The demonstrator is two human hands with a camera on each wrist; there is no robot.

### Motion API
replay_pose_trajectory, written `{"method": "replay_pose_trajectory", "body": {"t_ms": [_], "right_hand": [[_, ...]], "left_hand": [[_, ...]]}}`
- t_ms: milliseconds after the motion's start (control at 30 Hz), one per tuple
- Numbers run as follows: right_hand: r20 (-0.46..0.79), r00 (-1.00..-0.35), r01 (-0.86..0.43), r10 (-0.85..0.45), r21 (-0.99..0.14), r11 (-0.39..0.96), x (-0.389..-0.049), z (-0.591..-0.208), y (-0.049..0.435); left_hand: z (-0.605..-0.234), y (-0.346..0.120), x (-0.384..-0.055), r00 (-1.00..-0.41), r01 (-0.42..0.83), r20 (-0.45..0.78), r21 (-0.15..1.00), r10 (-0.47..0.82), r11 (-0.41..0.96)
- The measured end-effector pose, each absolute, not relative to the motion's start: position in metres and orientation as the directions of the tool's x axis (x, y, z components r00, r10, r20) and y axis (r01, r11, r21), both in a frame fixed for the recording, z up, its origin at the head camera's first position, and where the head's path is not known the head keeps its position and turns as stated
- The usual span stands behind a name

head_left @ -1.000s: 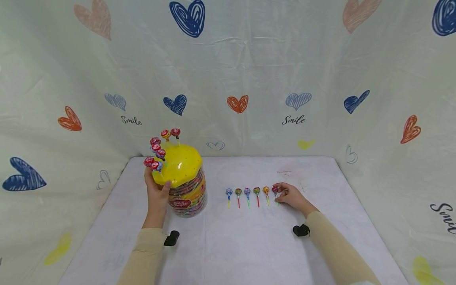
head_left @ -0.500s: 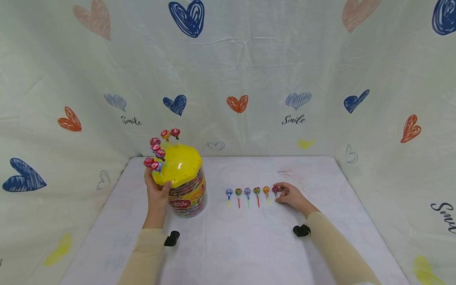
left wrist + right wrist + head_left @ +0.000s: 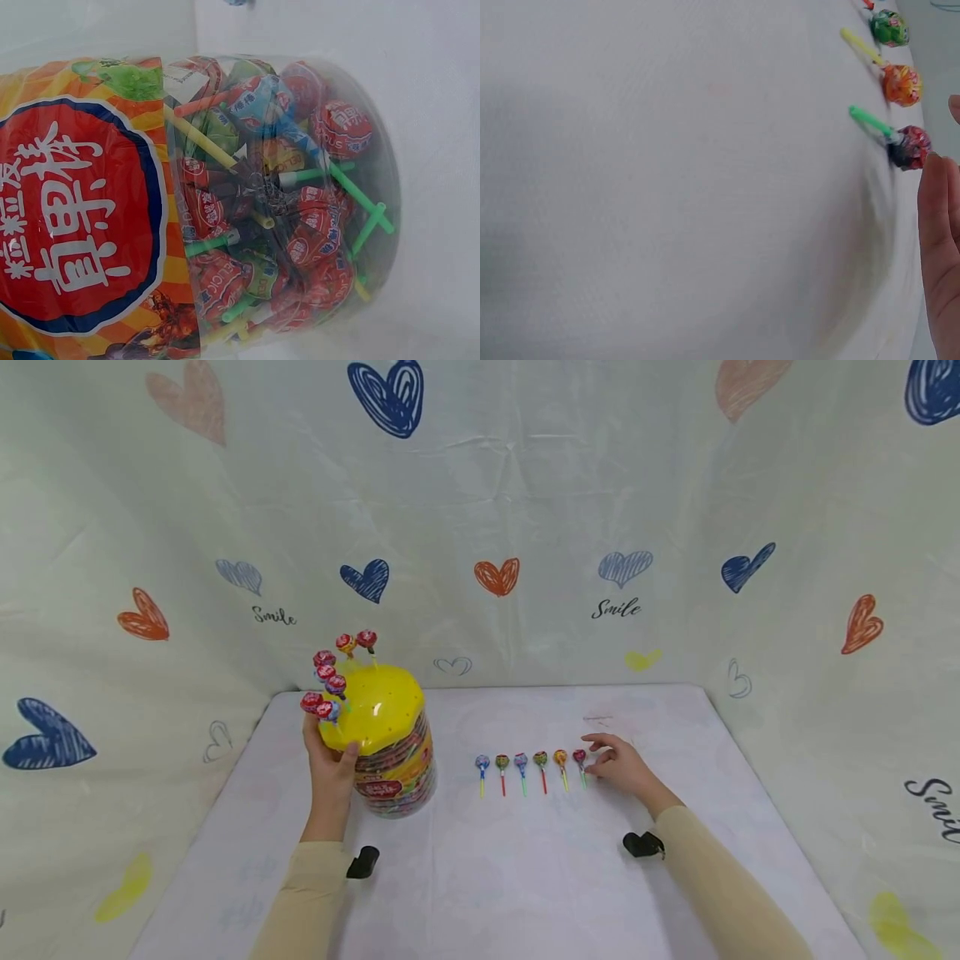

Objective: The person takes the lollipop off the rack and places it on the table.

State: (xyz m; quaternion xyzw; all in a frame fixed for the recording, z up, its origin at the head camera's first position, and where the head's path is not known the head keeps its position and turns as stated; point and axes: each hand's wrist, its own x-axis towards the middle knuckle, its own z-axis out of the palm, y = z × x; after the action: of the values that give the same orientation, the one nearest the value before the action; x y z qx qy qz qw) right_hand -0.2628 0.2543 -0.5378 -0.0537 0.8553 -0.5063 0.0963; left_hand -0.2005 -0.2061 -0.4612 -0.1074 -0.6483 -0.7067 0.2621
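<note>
My left hand point(image 3: 328, 777) grips a clear plastic lollipop jar point(image 3: 393, 785) near its top, thumb on the front and fingers mostly hidden behind. A domed yellow lid point(image 3: 386, 706) with small holes tops the jar, and several wrapped lollipops point(image 3: 327, 672) stand in its left side. Wrapped lollipops and an orange label point(image 3: 176, 262) show in the left wrist view. My right hand point(image 3: 622, 768) is beside the rightmost lollipop point(image 3: 580, 757), thumb and fingers spread apart. In the right wrist view, a fingertip of the right hand point(image 3: 939, 240) overlaps the purple-red lollipop head point(image 3: 913, 148).
Several lollipops point(image 3: 521, 763) lie in an even row on the white table point(image 3: 495, 877), heads away from me and sticks toward me. A white curtain point(image 3: 480, 468) printed with hearts hangs behind the table's back edge.
The right hand has let go of the rightmost lollipop and moved slightly right, its fingers spreading. That lollipop stays in the row. The left hand still grips the jar.
</note>
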Motion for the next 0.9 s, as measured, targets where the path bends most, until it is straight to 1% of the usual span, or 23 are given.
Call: {"method": "replay_pose_trajectory", "body": {"t_ms": [167,400,667,900], "right_hand": [[-0.050,-0.968,-0.055,-0.244,-0.911,0.408,-0.257,-0.517,0.242],[0.053,-0.951,-0.151,-0.305,-0.941,0.304,-0.260,-0.500,0.216],[0.105,-0.926,-0.190,-0.362,-0.959,0.209,-0.255,-0.473,0.177],[0.142,-0.904,-0.211,-0.404,-0.969,0.131,-0.250,-0.455,0.145]], "left_hand": [[-0.454,-0.203,-0.196,-0.852,0.488,0.471,0.873,-0.230,-0.020],[-0.457,-0.203,-0.200,-0.842,0.510,0.484,0.858,-0.239,-0.060],[-0.456,-0.203,-0.200,-0.845,0.504,0.479,0.862,-0.236,-0.055],[-0.460,-0.205,-0.202,-0.831,0.532,0.505,0.844,-0.234,-0.070]]}}
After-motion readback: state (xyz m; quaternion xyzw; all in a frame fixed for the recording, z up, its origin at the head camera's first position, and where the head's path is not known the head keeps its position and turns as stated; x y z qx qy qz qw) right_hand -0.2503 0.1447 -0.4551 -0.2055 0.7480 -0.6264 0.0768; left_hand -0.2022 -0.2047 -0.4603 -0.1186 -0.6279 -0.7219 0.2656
